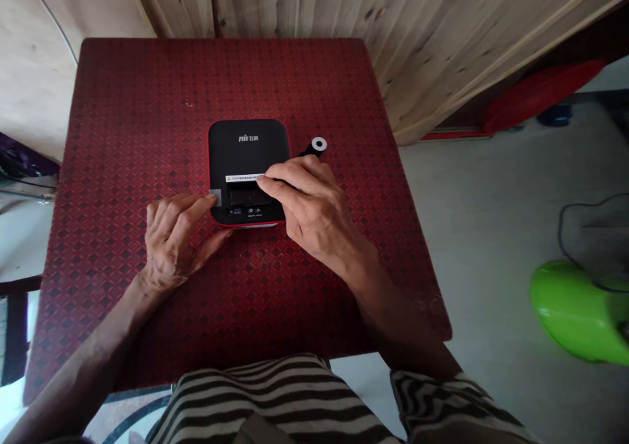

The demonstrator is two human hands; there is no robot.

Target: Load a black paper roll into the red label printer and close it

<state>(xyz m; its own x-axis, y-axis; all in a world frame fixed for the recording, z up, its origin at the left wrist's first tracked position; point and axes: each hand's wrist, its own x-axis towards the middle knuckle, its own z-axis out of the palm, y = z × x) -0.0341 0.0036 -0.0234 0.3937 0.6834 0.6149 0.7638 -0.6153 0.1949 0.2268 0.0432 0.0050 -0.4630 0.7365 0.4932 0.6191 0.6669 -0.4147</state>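
Note:
A flat black device with a red rim, apparently a small printer (249,156), lies on the red patterned table. Its top bears a white warning sticker (240,179) above a dark recess with small markings in front. My left hand (173,240) grips the printer's front left corner, index fingertip on a greyish clear patch (215,198) and thumb by the front edge. Over the right side is my right hand (314,205), thumb and index finger pinched at the sticker's right end. A black roll with a white ring-shaped end (319,144) sits just beyond this hand.
The red patterned table (147,103) meets a wooden plank wall (295,5) at the back. A bright green plastic object (570,313) and a dark cable (560,224) are on the floor at the right. A red rounded object (545,97) lies farther back.

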